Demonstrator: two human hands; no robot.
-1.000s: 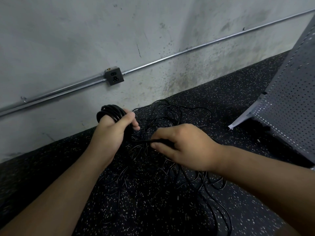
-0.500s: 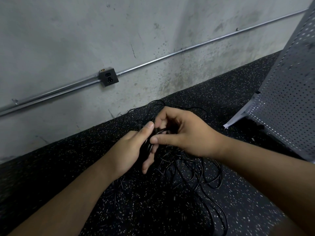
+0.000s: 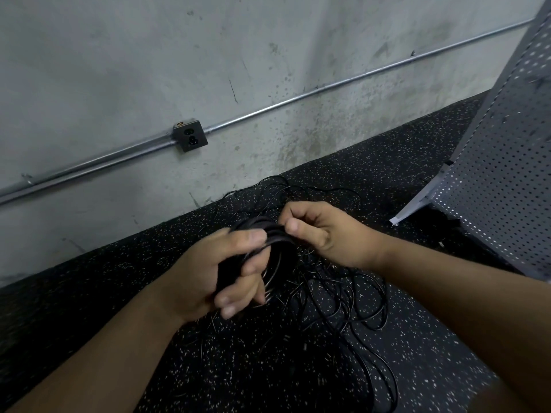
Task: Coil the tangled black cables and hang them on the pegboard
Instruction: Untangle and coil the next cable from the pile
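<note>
Fingers (image 3: 235, 305) of left hand (image 3: 205, 272) curled round coiled bundle of thin black cable (image 3: 275, 242) | fingers of right hand (image 3: 325, 234) pinch bundle's top strand, beside left thumb | beneath fingers: loose tangle of black cable (image 3: 351, 296) on speckled black rubber floor (image 3: 402, 156) | far right of fingers: grey perforated pegboard (image 3: 507, 180), well apart

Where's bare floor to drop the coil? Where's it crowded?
Bare floor lies between the wall and the left forearm, left of the loose cables. A second patch runs along the wall base, between those cables and the pegboard. Crowded: below the left hand and right hand, both holding the coil, out to the right forearm.
</note>
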